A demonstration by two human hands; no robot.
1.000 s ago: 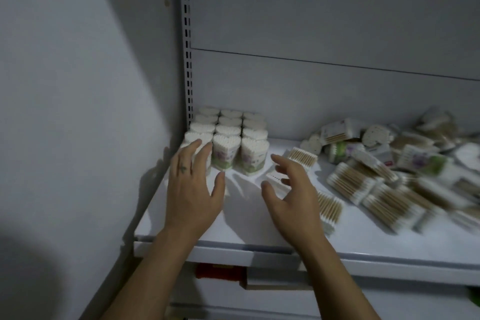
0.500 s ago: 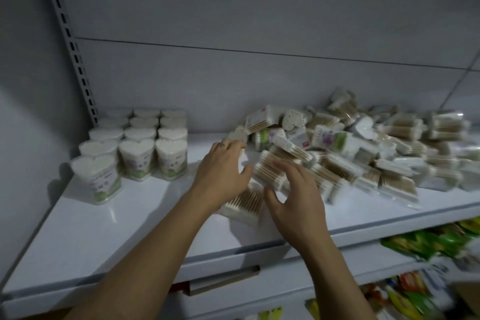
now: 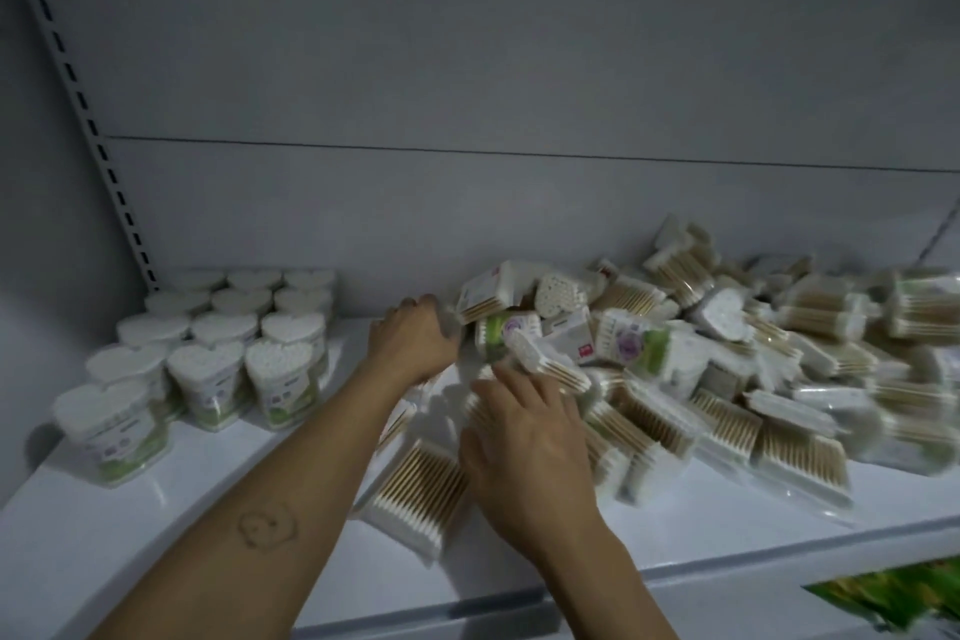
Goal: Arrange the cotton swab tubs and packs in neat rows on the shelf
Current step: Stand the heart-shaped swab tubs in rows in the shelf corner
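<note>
Dozens of packs [image 3: 727, 379] lie heaped on the shelf [image 3: 130, 535]; heart tubs [image 3: 218, 359] stand rowed well left of the heap. At the heap's left edge, left hand [image 3: 415, 343] curled, grip too blurred to tell. On its front, right hand [image 3: 524, 437] spread flat. Risk: pulling low packs slumps the heap, and the front pack [image 3: 415, 483] slides off the lip.

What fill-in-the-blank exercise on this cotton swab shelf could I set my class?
1. The upright tubs stand in rows, and their lids are shaped like a ____.
2. The jumbled packs lie to the ____ of the tubs.
3. Of left hand and right hand, the ____ reaches farther back on the shelf.
Missing words: heart; right; left.
</note>
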